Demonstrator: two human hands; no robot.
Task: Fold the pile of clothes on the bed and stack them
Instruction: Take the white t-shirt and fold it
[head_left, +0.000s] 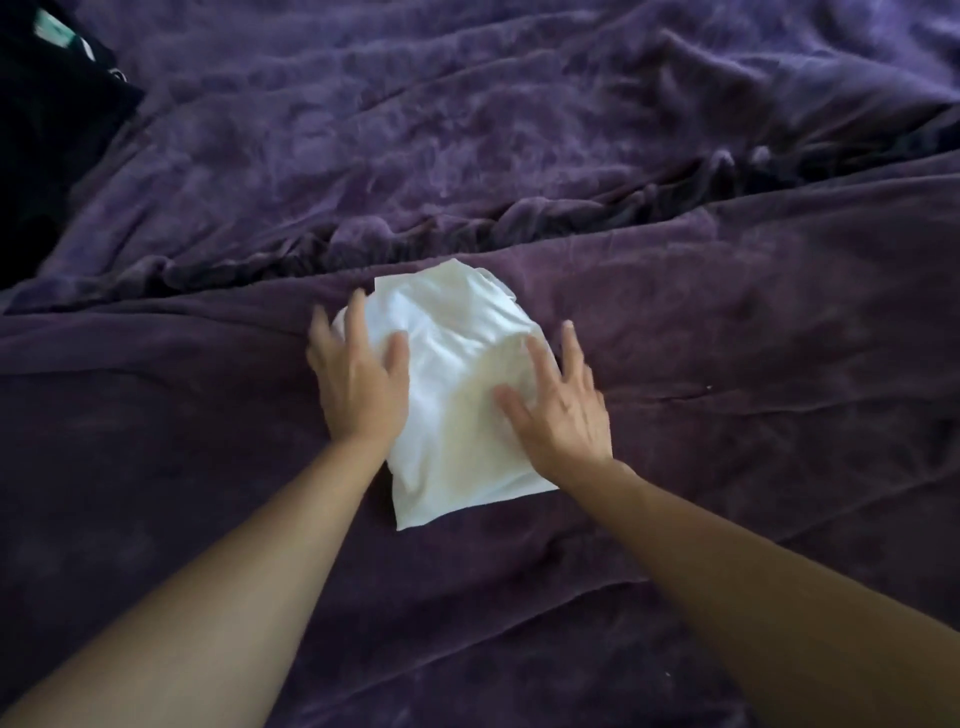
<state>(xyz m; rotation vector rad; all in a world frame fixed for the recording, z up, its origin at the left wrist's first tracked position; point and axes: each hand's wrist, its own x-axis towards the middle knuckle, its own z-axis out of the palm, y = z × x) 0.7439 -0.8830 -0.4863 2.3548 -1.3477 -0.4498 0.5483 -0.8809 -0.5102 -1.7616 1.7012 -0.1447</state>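
Both hands are spread flat, fingers straight and apart, gripping nothing. The left hand lies over the left edge of a folded white garment and the right hand on its lower right part. Both are blurred, so I cannot tell how firmly they press.

The garment sits mid-bed on the near side. It is a thin, smooth, roughly rectangular bundle with a rounded fold at the top and a loose corner poking out beyond it. What kind of garment it is cannot be made out.

Under it lies a dark purple bedcover, soft and matte with shallow creases. Just past the garment a bunched ridge of fabric runs across, and beyond that spreads a plusher, rumpled purple blanket.

Well apart at the far left, cut off by the frame, is a heap of black cloth with a pale teal patch.
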